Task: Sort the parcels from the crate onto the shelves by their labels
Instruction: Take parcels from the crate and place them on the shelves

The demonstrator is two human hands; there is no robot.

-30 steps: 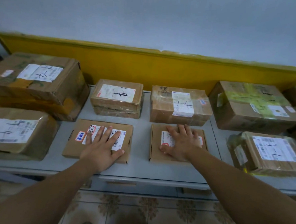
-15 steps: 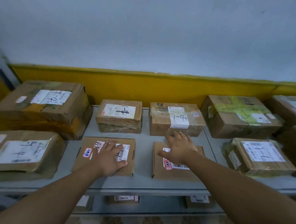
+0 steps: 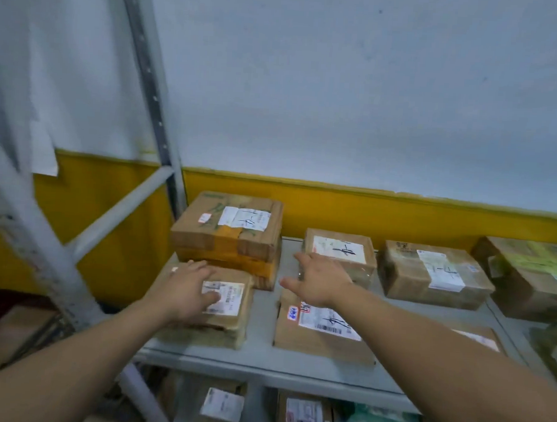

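Brown cardboard parcels with handwritten white labels lie on a grey metal shelf. My left hand rests flat on the tape-wrapped parcel at the front left, thumb across its label. My right hand is spread, fingers straight, over the far edge of a flat box with a barcode label, reaching toward the small back box. Neither hand holds anything. A big box stands behind the wrapped parcel. No crate is in view.
More parcels sit to the right: a taped box, a green-taped box and a flat box behind my right forearm. Grey shelf uprights rise at the left. The lower shelf holds labelled parcels.
The view swung left. My left hand moved off the flat barcode box onto the wrapped parcel to its left. My right hand left the right flat box and now hovers over the barcode box.
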